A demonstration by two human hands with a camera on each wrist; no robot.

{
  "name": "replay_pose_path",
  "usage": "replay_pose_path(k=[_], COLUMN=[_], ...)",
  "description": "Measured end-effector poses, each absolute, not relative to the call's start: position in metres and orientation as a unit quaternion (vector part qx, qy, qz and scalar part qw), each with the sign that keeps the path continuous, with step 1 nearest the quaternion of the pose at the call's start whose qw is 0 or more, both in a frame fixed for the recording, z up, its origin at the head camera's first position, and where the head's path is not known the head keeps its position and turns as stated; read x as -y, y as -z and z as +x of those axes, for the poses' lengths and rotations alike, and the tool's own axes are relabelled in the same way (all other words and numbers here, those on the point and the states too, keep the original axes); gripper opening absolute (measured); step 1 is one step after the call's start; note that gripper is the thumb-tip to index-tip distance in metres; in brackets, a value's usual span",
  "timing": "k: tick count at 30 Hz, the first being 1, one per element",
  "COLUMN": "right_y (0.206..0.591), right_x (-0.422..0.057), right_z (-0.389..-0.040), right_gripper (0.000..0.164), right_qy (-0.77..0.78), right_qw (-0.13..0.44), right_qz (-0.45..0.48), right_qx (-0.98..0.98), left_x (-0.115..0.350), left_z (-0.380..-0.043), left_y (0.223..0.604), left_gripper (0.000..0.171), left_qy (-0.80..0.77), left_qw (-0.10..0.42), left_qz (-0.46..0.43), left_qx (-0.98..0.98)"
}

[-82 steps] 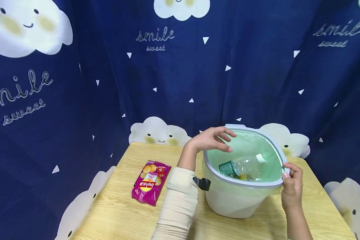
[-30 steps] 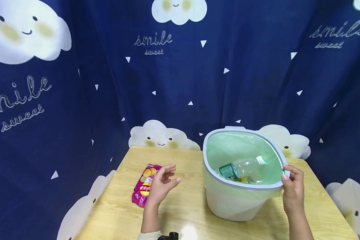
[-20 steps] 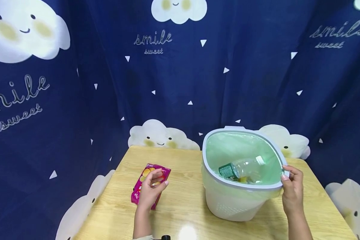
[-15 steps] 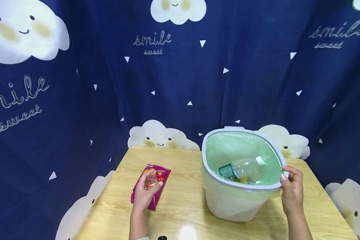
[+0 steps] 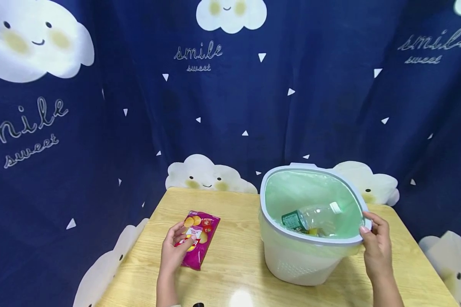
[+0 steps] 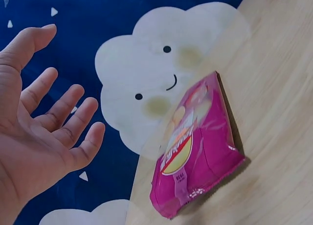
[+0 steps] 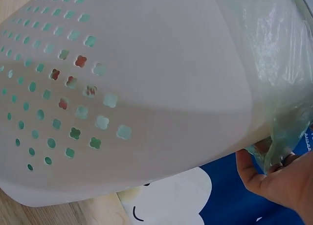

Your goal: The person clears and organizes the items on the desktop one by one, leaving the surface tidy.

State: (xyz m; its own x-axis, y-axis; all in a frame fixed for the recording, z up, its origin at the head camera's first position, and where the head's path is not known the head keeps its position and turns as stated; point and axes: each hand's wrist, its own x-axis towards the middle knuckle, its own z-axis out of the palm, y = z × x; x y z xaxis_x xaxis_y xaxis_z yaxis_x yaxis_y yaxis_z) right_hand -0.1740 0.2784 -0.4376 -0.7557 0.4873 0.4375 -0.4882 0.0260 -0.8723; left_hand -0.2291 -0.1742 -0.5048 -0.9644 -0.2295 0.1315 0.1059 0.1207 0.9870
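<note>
A magenta chip bag point(image 5: 201, 238) lies flat on the table left of the bin. My left hand point(image 5: 173, 251) hovers over its left side, fingers loosely bent and holding nothing. The left wrist view shows a gap between that hand point(image 6: 49, 122) and the chip bag point(image 6: 200, 151). My right hand point(image 5: 377, 245) pinches the right rim of a white trash bin point(image 5: 299, 264), thumb outside. In the right wrist view, the fingers point(image 7: 249, 171) are at the green bin liner point(image 7: 283, 54) below the rim. A clear plastic bottle point(image 5: 319, 217) with a green label lies inside the bin.
The bin stands on the right part of a light wooden table point(image 5: 230, 213). Something yellow point(image 5: 315, 232) lies under the bottle. A dark blue curtain point(image 5: 230, 94) with clouds hangs behind and beside the table.
My left hand has moved from above the bin leftward and down to the chip bag, then on to its left side. The right hand stays on the rim.
</note>
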Motion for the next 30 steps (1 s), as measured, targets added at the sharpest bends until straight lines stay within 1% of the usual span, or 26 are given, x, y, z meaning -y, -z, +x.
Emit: replay_pose_path(k=[3,10,20,25,30], right_y=[0.438,0.439,0.437,0.439,0.441], right_x=[-0.280,-0.280,-0.275,-0.277,-0.279], right_z=[-0.174,-0.175,-0.174,-0.176,-0.177], right_gripper=[0.040,0.035,0.032,0.031,0.031], right_qy=[-0.700,-0.709,-0.704,-0.708,-0.704], right_qw=[0.344,0.348,0.350,0.350,0.350], right_qz=[0.004,0.016,-0.009,0.005,0.020], right_qx=[0.626,0.614,0.618,0.613,0.617], left_x=[0.179,0.189,0.205,0.213,0.220], left_z=[-0.231,-0.240,-0.254,-0.261,-0.267], left_y=[0.508,0.519,0.537,0.547,0.558], left_gripper=[0.056,0.058,0.053,0.055,0.059], left_qy=[0.654,0.656,0.654,0.643,0.630], left_qw=[0.125,0.129,0.132,0.121,0.087], left_qz=[0.043,0.043,0.051,0.052,0.070], left_qx=[0.744,0.743,0.743,0.754,0.769])
